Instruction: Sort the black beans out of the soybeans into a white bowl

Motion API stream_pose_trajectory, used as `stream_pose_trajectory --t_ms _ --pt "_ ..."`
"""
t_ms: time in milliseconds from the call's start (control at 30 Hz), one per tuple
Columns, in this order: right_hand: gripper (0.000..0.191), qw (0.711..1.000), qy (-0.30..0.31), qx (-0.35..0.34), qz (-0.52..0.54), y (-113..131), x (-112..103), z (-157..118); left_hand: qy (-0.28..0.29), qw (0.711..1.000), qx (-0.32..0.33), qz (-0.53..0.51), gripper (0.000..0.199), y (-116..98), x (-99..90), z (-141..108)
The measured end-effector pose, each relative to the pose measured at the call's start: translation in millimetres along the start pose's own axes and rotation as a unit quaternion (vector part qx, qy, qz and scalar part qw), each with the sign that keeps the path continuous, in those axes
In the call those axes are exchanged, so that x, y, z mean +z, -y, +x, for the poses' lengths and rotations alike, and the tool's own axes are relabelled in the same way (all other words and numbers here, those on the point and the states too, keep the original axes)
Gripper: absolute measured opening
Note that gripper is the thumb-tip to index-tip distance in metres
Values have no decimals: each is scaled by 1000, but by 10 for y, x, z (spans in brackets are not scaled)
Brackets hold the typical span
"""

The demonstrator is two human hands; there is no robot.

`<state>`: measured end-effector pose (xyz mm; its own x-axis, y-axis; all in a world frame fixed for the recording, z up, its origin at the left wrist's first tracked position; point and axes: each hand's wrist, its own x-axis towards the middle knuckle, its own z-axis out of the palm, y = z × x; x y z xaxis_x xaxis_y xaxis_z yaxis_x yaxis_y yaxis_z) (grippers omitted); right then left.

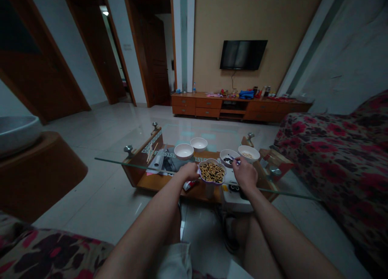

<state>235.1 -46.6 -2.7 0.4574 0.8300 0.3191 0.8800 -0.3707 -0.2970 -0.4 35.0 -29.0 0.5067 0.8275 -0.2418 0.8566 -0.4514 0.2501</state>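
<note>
A bowl of mixed yellow and black beans stands near the front edge of the glass table. My left hand is closed on its left rim. My right hand pinches a thin utensil, whose tip is over a white bowl with some black beans inside. Just behind my right hand, another white bowl holds some pale pieces. Two white bowls, one at the left and one farther back, show no contents.
Below the glass top are a wooden shelf with papers, sticks and a white box. A flowered sofa stands at the right. Beyond the table are a low wooden cabinet and a wall television.
</note>
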Motion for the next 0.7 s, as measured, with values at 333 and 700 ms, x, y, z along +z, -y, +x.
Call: stream_pose_trajectory --t_ms 333,700 --pt "35 1000 24 9 0 33 -30 -15 3 1000 2 2 26 -7 -20 -17" --pt "18 943 175 -233 162 45 155 -49 -1 1000 9 5 28 5 -2 4"
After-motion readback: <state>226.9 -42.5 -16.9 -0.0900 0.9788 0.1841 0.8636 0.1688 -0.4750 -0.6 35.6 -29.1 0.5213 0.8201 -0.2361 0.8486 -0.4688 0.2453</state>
